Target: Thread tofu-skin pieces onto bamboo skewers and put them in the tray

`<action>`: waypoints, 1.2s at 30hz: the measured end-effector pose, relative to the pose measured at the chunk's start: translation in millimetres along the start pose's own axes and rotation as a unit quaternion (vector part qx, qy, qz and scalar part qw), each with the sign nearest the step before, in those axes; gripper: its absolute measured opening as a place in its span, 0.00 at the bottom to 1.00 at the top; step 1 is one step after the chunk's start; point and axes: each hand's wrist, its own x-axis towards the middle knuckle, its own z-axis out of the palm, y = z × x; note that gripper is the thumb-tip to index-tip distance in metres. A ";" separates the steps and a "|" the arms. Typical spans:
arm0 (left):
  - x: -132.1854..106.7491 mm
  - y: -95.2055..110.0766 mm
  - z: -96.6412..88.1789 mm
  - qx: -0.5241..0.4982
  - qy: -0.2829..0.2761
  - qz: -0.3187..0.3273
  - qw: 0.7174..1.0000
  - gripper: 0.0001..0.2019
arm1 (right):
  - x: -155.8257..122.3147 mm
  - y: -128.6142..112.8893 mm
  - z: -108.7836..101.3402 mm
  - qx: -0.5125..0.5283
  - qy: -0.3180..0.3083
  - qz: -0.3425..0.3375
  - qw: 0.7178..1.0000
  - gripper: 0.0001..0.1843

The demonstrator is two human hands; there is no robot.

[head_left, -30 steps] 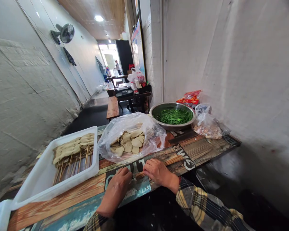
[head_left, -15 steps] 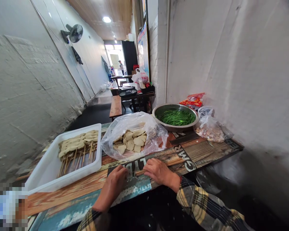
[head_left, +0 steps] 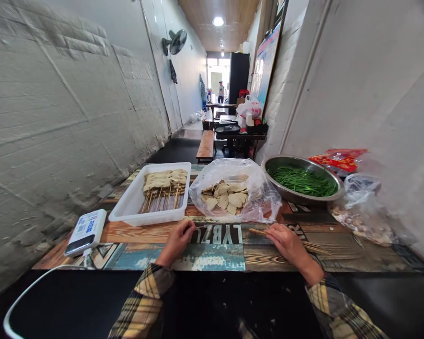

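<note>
Head view: bamboo skewers (head_left: 258,231) are being steadied flat on the surface (head_left: 212,256) in the narrow grip of the right hand (head_left: 289,244), beside the bag (head_left: 265,202); whether the left hand (head_left: 177,238) is holding anything cannot be told.

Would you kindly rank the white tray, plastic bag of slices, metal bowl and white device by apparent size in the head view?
1. plastic bag of slices and white tray: too alike to rank.
2. metal bowl, slightly smaller.
3. white device, smallest.
</note>
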 end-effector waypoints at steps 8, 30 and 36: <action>-7.4 14.1 32.5 -0.253 0.016 -0.122 0.960 0.18 | 4.4 4.9 -10.9 -0.030 0.123 0.107 0.986 0.15; -13.6 38.5 77.9 -0.111 -0.057 -0.003 0.992 0.12 | 94.2 -84.1 -5.2 0.456 0.215 0.195 0.842 0.16; -16.2 32.7 77.2 -0.105 -0.078 0.007 0.991 0.08 | 108.7 -77.1 -0.8 0.459 0.212 0.235 0.830 0.19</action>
